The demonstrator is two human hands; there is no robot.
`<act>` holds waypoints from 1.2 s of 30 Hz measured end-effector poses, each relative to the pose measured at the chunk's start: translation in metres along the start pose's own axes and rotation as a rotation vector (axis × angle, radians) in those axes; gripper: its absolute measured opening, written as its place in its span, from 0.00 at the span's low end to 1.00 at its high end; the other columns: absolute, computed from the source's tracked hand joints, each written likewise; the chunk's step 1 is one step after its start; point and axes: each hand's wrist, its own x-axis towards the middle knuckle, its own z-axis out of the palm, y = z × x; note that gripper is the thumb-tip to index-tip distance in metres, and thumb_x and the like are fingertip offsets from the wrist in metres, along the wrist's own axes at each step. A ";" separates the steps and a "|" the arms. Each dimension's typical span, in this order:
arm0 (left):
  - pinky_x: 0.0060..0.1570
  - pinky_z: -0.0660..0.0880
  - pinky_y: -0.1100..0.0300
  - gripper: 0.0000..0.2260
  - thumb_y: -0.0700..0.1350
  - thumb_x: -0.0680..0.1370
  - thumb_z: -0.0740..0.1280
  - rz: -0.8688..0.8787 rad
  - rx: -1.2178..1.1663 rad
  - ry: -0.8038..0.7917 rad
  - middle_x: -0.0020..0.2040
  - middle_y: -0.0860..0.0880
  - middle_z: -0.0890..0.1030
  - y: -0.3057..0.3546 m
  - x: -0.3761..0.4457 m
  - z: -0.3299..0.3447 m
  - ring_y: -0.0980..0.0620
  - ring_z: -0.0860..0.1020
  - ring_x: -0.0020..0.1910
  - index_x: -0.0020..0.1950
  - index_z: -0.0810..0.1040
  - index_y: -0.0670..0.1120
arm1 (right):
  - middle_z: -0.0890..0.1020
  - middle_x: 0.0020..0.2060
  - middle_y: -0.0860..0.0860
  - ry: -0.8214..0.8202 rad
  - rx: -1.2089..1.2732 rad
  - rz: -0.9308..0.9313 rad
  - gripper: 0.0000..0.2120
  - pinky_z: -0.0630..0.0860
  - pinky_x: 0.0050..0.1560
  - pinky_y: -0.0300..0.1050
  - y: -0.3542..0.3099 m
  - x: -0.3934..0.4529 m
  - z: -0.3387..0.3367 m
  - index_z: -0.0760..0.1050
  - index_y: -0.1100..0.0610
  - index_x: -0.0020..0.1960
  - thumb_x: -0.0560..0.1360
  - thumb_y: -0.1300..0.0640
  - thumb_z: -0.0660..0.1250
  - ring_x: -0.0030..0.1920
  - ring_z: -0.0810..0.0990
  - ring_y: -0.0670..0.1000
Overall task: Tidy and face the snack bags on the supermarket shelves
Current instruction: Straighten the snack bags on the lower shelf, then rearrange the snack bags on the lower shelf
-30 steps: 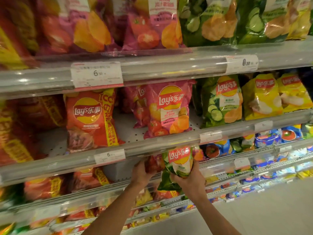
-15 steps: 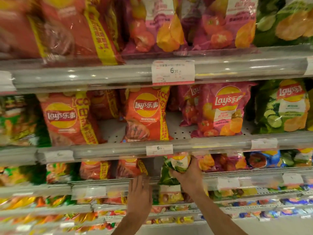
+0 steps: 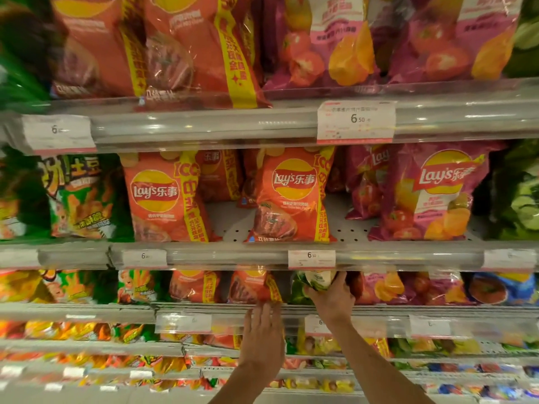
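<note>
Here the step in hand looks like slotting a green snack bag (image 3: 313, 282) into its row on the third shelf (image 3: 379, 309) down, just right of the orange bags. The right hand (image 3: 332, 300) has its fingers curled round the bag's lower half, holding it up under the price rail (image 3: 408, 258) of the shelf above, so the bag's top is hidden. The left hand (image 3: 262, 336) is spread flat with straight fingers, its tips at the shelf lip just below an orange bag (image 3: 253, 287); whether it touches that bag cannot be told. The next move probably calls for pushing the green bag back and upright, label forward, while the left hand steadies the neighbour. The bags are glossy, puffy film pillows that crinkle and slide easily; the shelf above shows a perforated metal deck, and the rails carry clear plastic strips over paper price tags (image 3: 311, 258).
</note>
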 end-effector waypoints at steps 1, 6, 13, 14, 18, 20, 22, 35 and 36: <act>0.78 0.48 0.43 0.29 0.46 0.82 0.56 -0.002 -0.011 -0.006 0.79 0.47 0.55 0.000 0.000 0.000 0.42 0.52 0.79 0.80 0.48 0.47 | 0.80 0.62 0.59 -0.006 -0.021 -0.009 0.40 0.69 0.65 0.58 0.001 -0.001 0.001 0.62 0.57 0.69 0.68 0.42 0.78 0.64 0.77 0.62; 0.77 0.53 0.42 0.27 0.48 0.82 0.55 -0.014 -0.028 -0.038 0.78 0.46 0.56 0.001 0.003 0.001 0.41 0.54 0.78 0.80 0.50 0.48 | 0.81 0.59 0.57 -0.109 -0.116 -0.017 0.37 0.76 0.61 0.56 0.004 0.001 -0.007 0.60 0.55 0.65 0.70 0.36 0.74 0.60 0.80 0.61; 0.77 0.56 0.43 0.28 0.55 0.82 0.54 -0.088 -0.079 -0.065 0.79 0.45 0.55 0.010 0.009 0.007 0.40 0.54 0.78 0.80 0.51 0.48 | 0.78 0.67 0.57 -0.168 -0.227 -0.043 0.50 0.75 0.65 0.54 0.012 0.000 -0.015 0.49 0.58 0.80 0.72 0.32 0.70 0.65 0.78 0.60; 0.77 0.55 0.43 0.29 0.56 0.82 0.54 -0.104 -0.086 -0.064 0.80 0.45 0.54 0.012 0.009 0.008 0.39 0.53 0.79 0.80 0.51 0.47 | 0.78 0.67 0.57 -0.168 -0.225 -0.054 0.51 0.75 0.65 0.54 0.014 -0.001 -0.017 0.49 0.58 0.80 0.72 0.32 0.70 0.65 0.79 0.59; 0.76 0.56 0.46 0.30 0.56 0.82 0.55 -0.181 -0.115 -0.033 0.80 0.43 0.54 0.026 0.013 0.010 0.39 0.53 0.79 0.80 0.53 0.45 | 0.77 0.68 0.55 -0.176 -0.188 -0.151 0.45 0.76 0.65 0.52 0.030 -0.006 -0.028 0.55 0.58 0.80 0.75 0.37 0.70 0.67 0.77 0.57; 0.75 0.59 0.48 0.28 0.56 0.82 0.57 -0.233 -0.149 -0.001 0.78 0.41 0.56 0.035 0.016 0.008 0.40 0.54 0.78 0.78 0.57 0.44 | 0.74 0.71 0.55 -0.187 -0.159 -0.183 0.40 0.74 0.67 0.50 0.041 -0.009 -0.037 0.56 0.57 0.80 0.77 0.41 0.69 0.70 0.74 0.57; 0.74 0.61 0.49 0.28 0.57 0.81 0.59 -0.308 -0.208 0.024 0.77 0.40 0.58 0.047 0.019 0.005 0.40 0.55 0.77 0.76 0.60 0.43 | 0.72 0.72 0.53 -0.194 -0.089 -0.217 0.36 0.73 0.68 0.49 0.053 -0.011 -0.048 0.58 0.55 0.80 0.78 0.44 0.68 0.72 0.72 0.56; 0.66 0.70 0.45 0.18 0.41 0.77 0.69 -0.400 -0.684 0.280 0.63 0.41 0.73 0.278 0.032 0.023 0.41 0.69 0.66 0.66 0.75 0.39 | 0.83 0.56 0.50 -0.018 0.260 -0.118 0.13 0.79 0.58 0.52 0.185 0.037 -0.210 0.78 0.56 0.63 0.80 0.56 0.69 0.58 0.81 0.52; 0.67 0.69 0.45 0.18 0.43 0.77 0.69 -0.395 -0.691 0.273 0.64 0.42 0.73 0.296 0.036 0.025 0.41 0.69 0.66 0.67 0.74 0.41 | 0.84 0.54 0.51 0.031 0.283 -0.102 0.11 0.80 0.56 0.52 0.198 0.044 -0.223 0.79 0.56 0.61 0.79 0.57 0.69 0.56 0.82 0.53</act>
